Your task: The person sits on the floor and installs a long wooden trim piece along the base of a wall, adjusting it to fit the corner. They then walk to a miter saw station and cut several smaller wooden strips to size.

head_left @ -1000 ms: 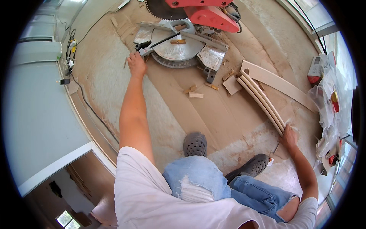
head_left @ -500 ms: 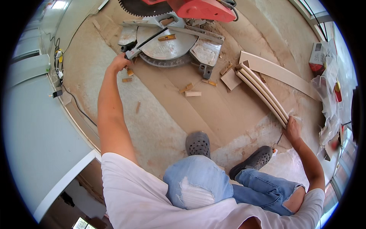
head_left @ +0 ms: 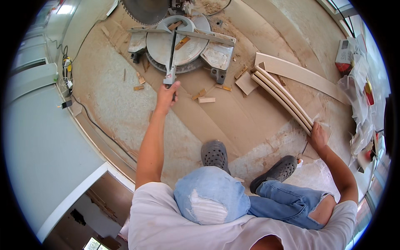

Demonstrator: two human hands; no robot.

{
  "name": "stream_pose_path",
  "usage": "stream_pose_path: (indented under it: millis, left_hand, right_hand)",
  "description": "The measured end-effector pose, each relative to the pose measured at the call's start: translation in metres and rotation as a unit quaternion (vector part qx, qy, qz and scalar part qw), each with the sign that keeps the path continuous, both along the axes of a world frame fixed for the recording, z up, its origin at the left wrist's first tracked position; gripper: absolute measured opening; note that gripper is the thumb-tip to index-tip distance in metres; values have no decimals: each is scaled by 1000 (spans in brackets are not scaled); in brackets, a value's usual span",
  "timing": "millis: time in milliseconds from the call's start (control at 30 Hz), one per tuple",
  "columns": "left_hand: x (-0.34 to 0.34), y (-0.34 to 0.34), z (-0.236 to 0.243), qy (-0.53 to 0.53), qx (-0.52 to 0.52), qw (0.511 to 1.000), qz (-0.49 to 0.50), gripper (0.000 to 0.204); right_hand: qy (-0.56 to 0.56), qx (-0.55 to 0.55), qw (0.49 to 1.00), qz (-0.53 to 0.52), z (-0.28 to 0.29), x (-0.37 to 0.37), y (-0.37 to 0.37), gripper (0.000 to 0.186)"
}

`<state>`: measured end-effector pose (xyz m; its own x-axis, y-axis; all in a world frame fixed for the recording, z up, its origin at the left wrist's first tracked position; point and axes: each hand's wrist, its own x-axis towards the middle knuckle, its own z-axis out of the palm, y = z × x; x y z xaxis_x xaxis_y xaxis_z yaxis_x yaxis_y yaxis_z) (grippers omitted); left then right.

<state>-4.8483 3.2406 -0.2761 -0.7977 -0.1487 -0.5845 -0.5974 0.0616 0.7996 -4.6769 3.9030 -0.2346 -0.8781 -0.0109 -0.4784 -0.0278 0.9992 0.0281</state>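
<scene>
A miter saw (head_left: 189, 46) sits on the floor ahead, its round turntable pointing its front arm toward me. My left hand (head_left: 167, 96) is closed on the dark turntable handle (head_left: 167, 86) at the end of that arm. The toothed saw blade (head_left: 146, 9) is raised at the back, partly cut off by the upper edge. At the right, my right hand (head_left: 319, 137) is wrapped round the near end of a stack of long pale trim strips (head_left: 283, 98). Their far ends lie beside a square wood offcut (head_left: 246, 84). A small wood scrap (head_left: 182, 43) rests on the turntable.
Several wood scraps (head_left: 207, 100) lie on the cardboard sheet (head_left: 233, 125). A wide pale board (head_left: 300, 77) lies beyond the strips, near plastic wrapping (head_left: 361, 96) and a box (head_left: 344, 56). A black cable (head_left: 89, 118) runs along the left. My shoes (head_left: 215, 156) stand in front.
My left hand has swung the turntable handle from the left to the middle, toward me. The blade and saw head have turned with it. My right hand keeps its hold on the strips.
</scene>
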Motion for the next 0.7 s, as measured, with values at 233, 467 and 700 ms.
stream_pose_path:
  millis: [233, 467, 700]
  left_hand:
    - [-1, 145, 2, 5, 67, 977, 201, 38]
    - [-9, 177, 9, 11, 100, 963, 249, 38]
    - [-5, 138, 0, -21, 151, 980, 126, 41]
  right_hand:
    - [-24, -10, 1000, -8, 2, -6, -3, 54]
    - [-31, -1, 999, -9, 3, -3, -4, 56]
    - [-12, -15, 1000, -2, 4, -5, 0, 55]
